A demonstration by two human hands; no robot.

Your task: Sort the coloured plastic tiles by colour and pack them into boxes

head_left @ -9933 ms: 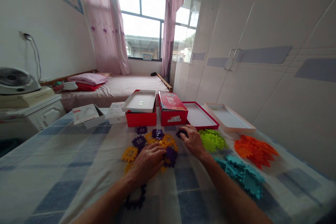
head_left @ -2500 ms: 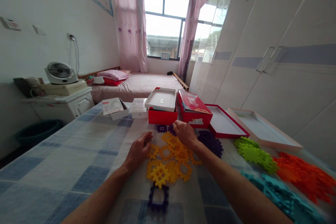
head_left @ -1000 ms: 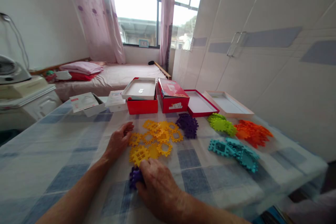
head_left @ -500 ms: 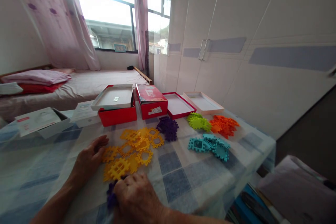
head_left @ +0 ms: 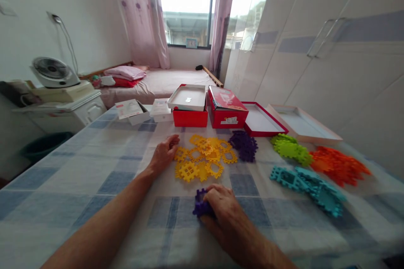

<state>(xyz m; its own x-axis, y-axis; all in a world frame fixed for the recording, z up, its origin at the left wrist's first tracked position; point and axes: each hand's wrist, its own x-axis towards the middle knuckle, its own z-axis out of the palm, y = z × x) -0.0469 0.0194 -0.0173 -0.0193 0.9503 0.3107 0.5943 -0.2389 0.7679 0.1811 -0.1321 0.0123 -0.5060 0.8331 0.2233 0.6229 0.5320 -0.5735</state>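
Note:
My right hand [head_left: 222,212] grips purple interlocking building pieces [head_left: 201,204] with toothed edges, close to the tabletop in front of a yellow pile. Thumb and fingers close round their right side and hide part of them. My left hand [head_left: 164,151] rests on the cloth at the left edge of the yellow building pieces [head_left: 189,171], fingers loosely stretched out, holding nothing. Some yellow pieces are square frames with openings. Behind them on the right lies a heap of purple pieces [head_left: 243,146].
Turquoise pieces [head_left: 318,189], lime green pieces [head_left: 290,149] and orange pieces [head_left: 339,166] lie in piles to the right. At the back stand red boxes [head_left: 190,118], shallow lids [head_left: 265,119] and small white boxes [head_left: 160,109]. A checked cloth [head_left: 132,214] covers the table.
The view has swung left, so the scene sits farther right and a fan appears. My right hand and its purple pieces are now farther from the yellow pile. My left hand stays beside that pile.

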